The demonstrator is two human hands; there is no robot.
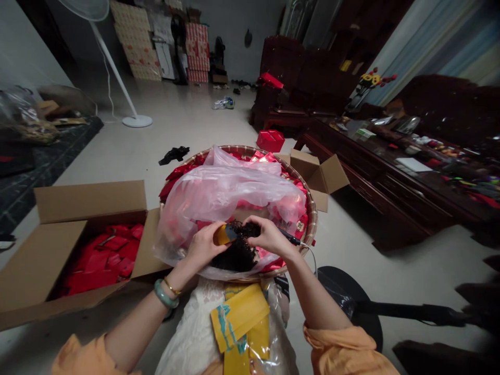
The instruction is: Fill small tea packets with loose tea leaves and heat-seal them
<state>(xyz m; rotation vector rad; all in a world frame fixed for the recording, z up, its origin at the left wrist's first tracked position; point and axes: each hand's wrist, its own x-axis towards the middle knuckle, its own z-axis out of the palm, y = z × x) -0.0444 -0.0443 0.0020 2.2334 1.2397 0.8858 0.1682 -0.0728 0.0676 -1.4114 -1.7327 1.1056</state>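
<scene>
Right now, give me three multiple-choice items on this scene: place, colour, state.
1. Where is the open cardboard box? A: left of the woven tray; B: on the wooden table; C: under the fan.
2. What colour is the packet in the left hand? A: red; B: blue; C: yellow.
3. What is the right hand doing? A: holding scissors; B: pinching dark curly leaves; C: resting on the lap.
1 A, the box sits beside the tray; 2 C, yellow shows at the fingers; 3 B, fingers sit in the leaves.
</scene>
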